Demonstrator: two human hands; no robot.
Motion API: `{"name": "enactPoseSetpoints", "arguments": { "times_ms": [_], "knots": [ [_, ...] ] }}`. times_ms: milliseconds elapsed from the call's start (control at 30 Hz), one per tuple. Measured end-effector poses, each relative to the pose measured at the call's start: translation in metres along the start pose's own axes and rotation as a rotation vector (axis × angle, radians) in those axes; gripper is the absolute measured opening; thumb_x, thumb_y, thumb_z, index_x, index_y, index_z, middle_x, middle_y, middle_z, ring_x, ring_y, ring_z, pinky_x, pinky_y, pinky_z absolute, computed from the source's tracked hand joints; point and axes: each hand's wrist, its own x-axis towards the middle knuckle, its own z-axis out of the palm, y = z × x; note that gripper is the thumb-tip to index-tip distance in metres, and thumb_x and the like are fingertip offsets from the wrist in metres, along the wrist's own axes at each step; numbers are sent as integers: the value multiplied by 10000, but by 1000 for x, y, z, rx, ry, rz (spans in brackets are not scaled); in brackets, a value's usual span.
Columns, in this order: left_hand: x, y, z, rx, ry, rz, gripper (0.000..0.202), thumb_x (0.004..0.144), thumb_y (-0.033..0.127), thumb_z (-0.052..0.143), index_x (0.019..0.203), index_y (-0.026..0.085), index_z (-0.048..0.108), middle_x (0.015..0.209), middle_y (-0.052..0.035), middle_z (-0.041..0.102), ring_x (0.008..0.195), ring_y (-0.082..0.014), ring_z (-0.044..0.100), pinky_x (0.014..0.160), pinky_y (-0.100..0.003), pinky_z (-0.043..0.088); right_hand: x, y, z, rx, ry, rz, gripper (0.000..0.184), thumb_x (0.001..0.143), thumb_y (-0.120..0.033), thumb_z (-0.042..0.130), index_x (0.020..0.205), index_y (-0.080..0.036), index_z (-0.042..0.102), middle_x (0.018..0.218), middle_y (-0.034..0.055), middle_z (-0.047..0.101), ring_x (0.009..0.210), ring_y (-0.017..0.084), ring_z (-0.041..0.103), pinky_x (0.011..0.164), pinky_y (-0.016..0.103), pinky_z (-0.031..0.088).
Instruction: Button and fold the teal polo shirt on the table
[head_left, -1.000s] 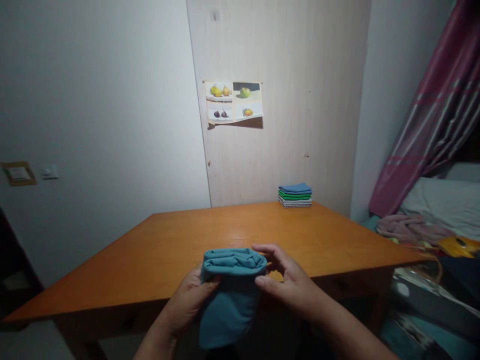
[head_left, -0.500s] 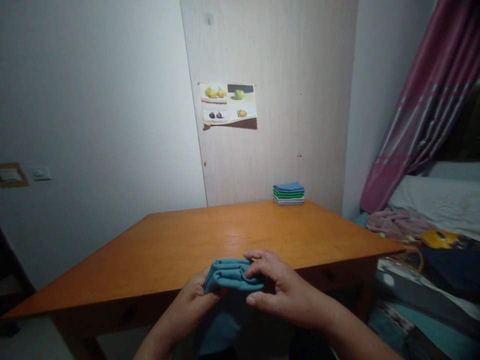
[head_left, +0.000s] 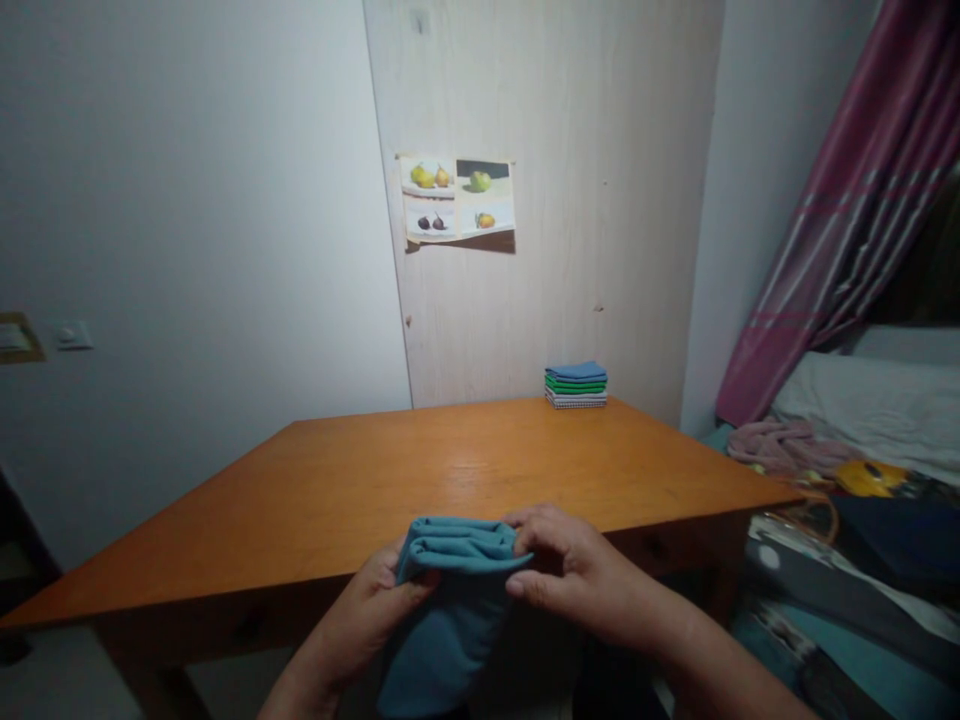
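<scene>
A teal cloth [head_left: 465,547], folded into several layers, is held up in front of the table's near edge. Part of it hangs down below the folded top. My left hand [head_left: 375,592] grips its left side, thumb in front and the other fingers hidden behind. At the right end, my right hand [head_left: 559,560] pinches the cloth's corner between thumb and fingers. Toward the far right of the table lies a neat stack of folded cloths [head_left: 576,386], blue on top, green in the middle, and pale and checked at the bottom.
The wooden table [head_left: 360,470] reaches back to the wall, where a sheet of fruit pictures [head_left: 459,200] hangs. To the right are a purple curtain [head_left: 795,240], a pink cloth [head_left: 784,445] and a yellow item [head_left: 870,478] on a cluttered surface.
My right hand has closed from a looser, more open pose onto the cloth's right corner. The folded cloth has shifted slightly left, and more of its hanging part shows.
</scene>
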Motion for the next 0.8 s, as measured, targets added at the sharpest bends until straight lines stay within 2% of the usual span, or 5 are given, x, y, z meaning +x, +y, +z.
{"name": "enactPoseSetpoints", "arguments": {
  "times_ms": [200, 333, 533, 667, 800],
  "knots": [
    [2, 3, 6, 4, -20, -1, 426, 883, 362, 688, 1260, 165, 685, 1260, -142, 682, 1213, -318, 584, 1090, -477, 414, -1, 2, 7, 22, 60, 166, 642, 740, -449, 812, 1296, -248, 561, 1332, 106, 591, 1166, 269, 583, 965, 379, 454],
    [2, -3, 7, -38, -45, -29, 468, 865, 372, 707, 1282, 163, 667, 1247, -143, 683, 1163, -319, 610, 1028, -459, 464, 4, 2, 10, 7, -64, 137, 296, 887, -444, 654, 1038, -191, 688, 932, 33, 681, 838, 189, 619, 741, 285, 461],
    [5, -11, 8, -98, -79, -62, 470, 878, 385, 689, 1292, 165, 647, 1194, -140, 694, 1087, -296, 641, 994, -441, 475, 1, 10, 9, 82, -80, 132, 303, 940, -456, 577, 922, -168, 671, 772, -11, 609, 716, 140, 550, 634, 239, 407],
    [12, -3, 20, 5, -91, -39, 466, 872, 400, 696, 1269, 161, 654, 1177, -126, 688, 1082, -280, 623, 966, -390, 473, 1, 7, 3, -21, -109, 176, 357, 895, -473, 639, 1108, -189, 674, 977, 41, 693, 878, 202, 627, 752, 286, 470],
    [21, 7, 36, 112, -150, -13, 385, 870, 422, 687, 1162, 172, 701, 1059, -81, 697, 970, -239, 625, 860, -324, 487, 9, -4, 5, -112, -57, 115, 783, 797, -544, 736, 1462, -229, 468, 1368, 118, 601, 1189, 283, 579, 980, 376, 438]
  ]
}}
